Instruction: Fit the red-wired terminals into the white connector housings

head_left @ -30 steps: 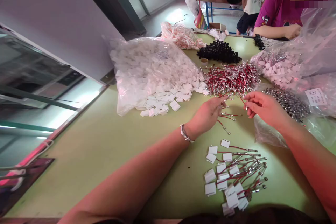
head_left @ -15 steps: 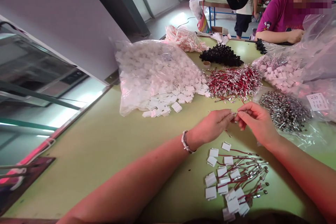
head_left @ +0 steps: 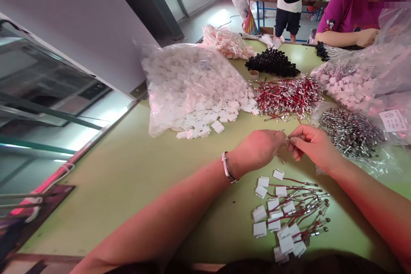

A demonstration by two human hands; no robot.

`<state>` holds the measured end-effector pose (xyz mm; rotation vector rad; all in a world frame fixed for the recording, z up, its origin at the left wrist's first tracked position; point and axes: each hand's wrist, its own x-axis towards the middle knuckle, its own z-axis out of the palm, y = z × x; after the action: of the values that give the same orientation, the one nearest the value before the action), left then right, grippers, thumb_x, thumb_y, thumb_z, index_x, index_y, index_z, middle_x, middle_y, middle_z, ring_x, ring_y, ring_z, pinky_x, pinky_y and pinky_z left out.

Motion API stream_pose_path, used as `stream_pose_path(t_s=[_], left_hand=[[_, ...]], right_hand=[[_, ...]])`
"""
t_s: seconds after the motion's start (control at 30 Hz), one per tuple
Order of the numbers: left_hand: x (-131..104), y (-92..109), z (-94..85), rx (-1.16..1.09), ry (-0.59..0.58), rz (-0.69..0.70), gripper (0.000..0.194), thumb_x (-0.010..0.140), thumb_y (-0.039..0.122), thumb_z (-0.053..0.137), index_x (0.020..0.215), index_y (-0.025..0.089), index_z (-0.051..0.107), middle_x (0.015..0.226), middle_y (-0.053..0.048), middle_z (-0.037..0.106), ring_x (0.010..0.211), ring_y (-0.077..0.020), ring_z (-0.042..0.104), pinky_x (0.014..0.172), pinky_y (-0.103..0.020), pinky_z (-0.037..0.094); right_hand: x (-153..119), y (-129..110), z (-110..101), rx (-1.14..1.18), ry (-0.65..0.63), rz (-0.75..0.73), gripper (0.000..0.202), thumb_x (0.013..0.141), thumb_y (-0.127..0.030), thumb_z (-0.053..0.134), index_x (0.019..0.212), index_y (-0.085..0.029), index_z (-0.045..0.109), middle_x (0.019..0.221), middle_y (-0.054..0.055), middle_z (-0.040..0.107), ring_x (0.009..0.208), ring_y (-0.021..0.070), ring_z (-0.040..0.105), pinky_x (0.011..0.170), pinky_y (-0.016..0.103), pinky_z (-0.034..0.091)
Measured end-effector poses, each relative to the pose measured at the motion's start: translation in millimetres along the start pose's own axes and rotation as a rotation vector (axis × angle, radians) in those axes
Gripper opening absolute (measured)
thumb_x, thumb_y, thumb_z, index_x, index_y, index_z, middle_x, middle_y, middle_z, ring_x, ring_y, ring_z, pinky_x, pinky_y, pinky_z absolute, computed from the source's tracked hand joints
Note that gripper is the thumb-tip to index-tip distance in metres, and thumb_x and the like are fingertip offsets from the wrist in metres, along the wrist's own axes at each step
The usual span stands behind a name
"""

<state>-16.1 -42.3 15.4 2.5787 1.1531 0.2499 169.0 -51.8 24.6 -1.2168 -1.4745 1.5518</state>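
Note:
My left hand (head_left: 265, 147) is closed in a pinch, its fingertips meeting those of my right hand (head_left: 310, 143), which is also closed. Between the fingertips is a thin wire lead with a metal terminal (head_left: 287, 140); most of it is hidden by the fingers. Another small metal end (head_left: 280, 159) pokes out below my left fingers. Nearer me lie several finished-looking pieces: white plastic connector housings (head_left: 260, 229) with red wires (head_left: 297, 180) and metal terminals at the other end. Just beyond the hands is a heap of red wire leads (head_left: 289, 96) with silvery terminals.
A clear bag of white housings (head_left: 195, 90) spills out at left. On the right are a pile of small metal parts (head_left: 351, 130) and a bag of pale pieces (head_left: 348, 85). Black connectors (head_left: 272, 62) are heaped farther back. A person in a purple shirt (head_left: 345, 8) sits opposite.
My left hand has turned slightly, hiding more of the small piece between the fingertips. The view has shifted a little. In the background, a standing person has moved left.

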Motion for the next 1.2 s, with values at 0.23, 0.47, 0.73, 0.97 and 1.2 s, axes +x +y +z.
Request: stream_pose_path(t_s=[0.23, 0.47, 0.73, 0.97, 1.2], left_hand=[[-2, -20, -27.4, -0.475, 0.04, -0.22, 0.018, 0.082, 0.022, 0.053, 0.082, 0.016, 0.07, 0.072, -0.001, 0.067, 0.062, -0.0103, 0.055, 0.059, -0.022, 0.043], [4, -4, 1.8, -0.888, 0.058, -0.353, 0.015, 0.081, 0.03, 0.058, 0.082, 0.016, 0.063, 0.061, 0.002, 0.059, 0.049, -0.0073, 0.05, 0.049, -0.02, 0.04], [8, -57, -2.4, -0.069, 0.482, -0.272, 0.03, 0.095, 0.025, 0.038, 0.096, 0.016, 0.066, 0.093, -0.01, 0.06, 0.09, -0.0217, 0.053, 0.085, -0.038, 0.045], [11, -82, 10.9, 0.222, 0.369, -0.328, 0.022, 0.087, 0.028, 0.055, 0.096, 0.015, 0.07, 0.095, -0.012, 0.056, 0.097, -0.0277, 0.048, 0.09, -0.042, 0.043], [5, -82, 7.7, 0.151, 0.348, -0.418, 0.021, 0.085, 0.019, 0.051, 0.091, 0.016, 0.071, 0.095, -0.011, 0.057, 0.093, -0.0247, 0.054, 0.086, -0.036, 0.046]], right_hand=[[8, 3, -24, -0.338, 0.11, -0.064, 0.01, 0.079, -0.031, 0.057, 0.078, -0.02, 0.058, 0.07, 0.003, 0.067, 0.057, 0.0149, 0.06, 0.052, 0.03, 0.049], [-4, 4, -1, -1.154, 0.042, -0.547, 0.041, 0.084, -0.01, 0.039, 0.122, -0.013, 0.056, 0.108, 0.014, 0.067, 0.095, 0.0248, 0.064, 0.077, 0.04, 0.051], [1, 11, -10, -1.046, 0.166, -0.413, 0.022, 0.091, -0.023, 0.046, 0.097, -0.019, 0.067, 0.085, 0.005, 0.072, 0.069, 0.0178, 0.065, 0.064, 0.032, 0.048], [6, 15, -15, -1.1, 0.121, -0.388, 0.026, 0.092, -0.026, 0.042, 0.095, -0.022, 0.067, 0.087, 0.004, 0.072, 0.073, 0.0185, 0.064, 0.065, 0.034, 0.046], [5, 11, -21, -0.949, 0.137, -0.335, 0.02, 0.086, -0.026, 0.049, 0.087, -0.022, 0.069, 0.079, 0.003, 0.071, 0.066, 0.015, 0.061, 0.061, 0.03, 0.044]])
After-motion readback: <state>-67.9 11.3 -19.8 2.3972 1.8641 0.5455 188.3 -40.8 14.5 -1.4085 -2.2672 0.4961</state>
